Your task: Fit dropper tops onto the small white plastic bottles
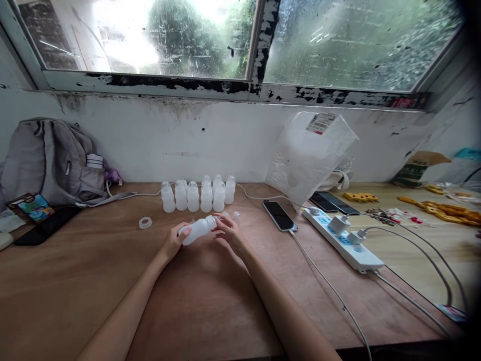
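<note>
Bottle point(198, 229) lies tilted, gripped by left hand point(175, 240), right hand point(230, 231) pinching its neck.

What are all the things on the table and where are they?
Held bottle: one, white, lying sideways between both hands.
Standing bottles: about nine, white, clustered by the wall.
Ring: one, clear, left of the hands.
Backpack: one, grey, far left.
Phone: one, black, charging, right of the hands.
Power strip: one, white, right.
Plastic bag: one, clear, against the wall.
Left hand: grips the bottle's base.
Right hand: at the bottle's neck.
</note>
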Demonstrator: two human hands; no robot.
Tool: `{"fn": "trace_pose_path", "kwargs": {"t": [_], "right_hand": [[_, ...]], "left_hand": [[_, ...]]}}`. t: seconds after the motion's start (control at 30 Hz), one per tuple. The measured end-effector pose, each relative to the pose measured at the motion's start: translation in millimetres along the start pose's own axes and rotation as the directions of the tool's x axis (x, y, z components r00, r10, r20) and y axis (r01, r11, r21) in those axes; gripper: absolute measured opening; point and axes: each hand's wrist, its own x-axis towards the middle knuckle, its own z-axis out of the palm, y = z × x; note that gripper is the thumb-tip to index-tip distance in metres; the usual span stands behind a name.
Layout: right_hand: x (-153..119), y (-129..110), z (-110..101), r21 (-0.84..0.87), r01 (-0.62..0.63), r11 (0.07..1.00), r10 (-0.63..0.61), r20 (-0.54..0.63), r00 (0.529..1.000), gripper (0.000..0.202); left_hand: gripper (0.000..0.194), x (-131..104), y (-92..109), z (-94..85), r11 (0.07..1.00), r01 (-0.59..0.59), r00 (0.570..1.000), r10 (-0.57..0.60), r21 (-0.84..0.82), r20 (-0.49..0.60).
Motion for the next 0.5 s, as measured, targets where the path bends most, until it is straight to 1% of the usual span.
{"fn": "trace_pose_path", "kwargs": {"t": [0.07,0.1,0.13,0.2,0.27,0.3,0.33,0.4,0.43,0.47,0.5], "right_hand": [[-2,-2,2,0.001,0.005,1.0,-0.005,0.066,0.998,0.037],[-2,-2,2,-0.015,0.014,1.0,-0.013,0.073,0.997,0.035],[-2,-1,1,-0.039,0.025,0.999,-0.022,0.058,0.998,0.032],[0,2,-1,-0.099,0.018,0.995,-0.019,-0.013,1.0,0.025],[3,6,-2,-0.125,-0.027,0.992,0.014,-0.102,0.995,0.025],[4,8,-2,-0.111,-0.05,0.993,0.035,-0.131,0.991,0.027],[4,8,-2,-0.081,-0.064,0.995,0.052,-0.139,0.989,0.028],[4,7,-1,0.013,-0.064,0.998,0.065,-0.102,0.993,0.031],[3,6,0,0.059,-0.06,0.996,0.064,-0.067,0.996,0.032],[2,5,0,0.096,-0.055,0.994,0.059,-0.034,0.998,0.032],[2,4,1,0.115,-0.05,0.992,0.052,-0.011,0.999,0.031]], "left_hand": [[0.041,0,0,1.7,0.996,0.068,0.997,-0.066,-0.057,0.037],[0.04,0,1,2.8,0.996,0.073,0.997,-0.071,-0.054,0.041],[0.039,-1,2,3.9,0.998,0.054,0.998,-0.053,-0.032,0.029],[0.038,-3,4,6.5,0.998,-0.025,1.0,0.026,0.057,-0.011],[0.04,-5,6,9.3,0.977,-0.115,0.99,0.127,0.181,-0.055],[0.041,-6,6,10.7,0.959,-0.149,0.983,0.171,0.241,-0.072],[0.041,-7,7,12.0,0.94,-0.175,0.975,0.207,0.292,-0.08],[0.041,-7,6,14.3,0.915,-0.209,0.966,0.249,0.345,-0.076],[0.041,-7,5,15.3,0.919,-0.205,0.968,0.241,0.337,-0.066],[0.042,-7,4,16.4,0.935,-0.179,0.978,0.204,0.306,-0.052],[0.044,-6,3,17.6,0.957,-0.131,0.989,0.143,0.257,-0.03]]}}
